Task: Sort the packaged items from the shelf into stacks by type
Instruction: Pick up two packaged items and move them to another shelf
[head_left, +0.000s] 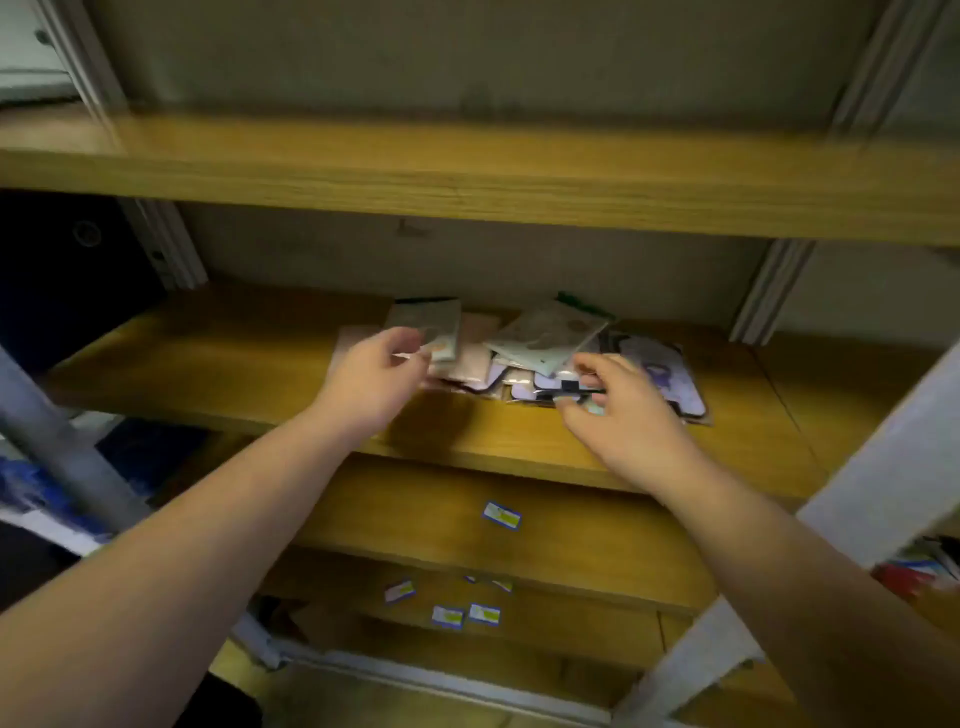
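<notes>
A loose pile of flat packaged items (519, 353) lies on the middle wooden shelf (218, 364). A grey packet (434, 325) sits at the pile's left, a larger grey one (550, 332) leans on top at the middle, and a lilac packet with a dark rim (670, 374) lies at the right. My left hand (371, 376) is at the pile's left edge, fingertips pinching the lower edge of the grey packet. My right hand (623, 415) hovers over the pile's right front, fingers spread around a small black clip-like part. The frame is blurred.
An upper shelf board (467, 176) overhangs the pile. Lower shelves carry several small blue-and-white cards (501, 515). Grey metal uprights (769, 296) stand at the shelf ends, and a slanted grey post (62, 447) crosses the left foreground.
</notes>
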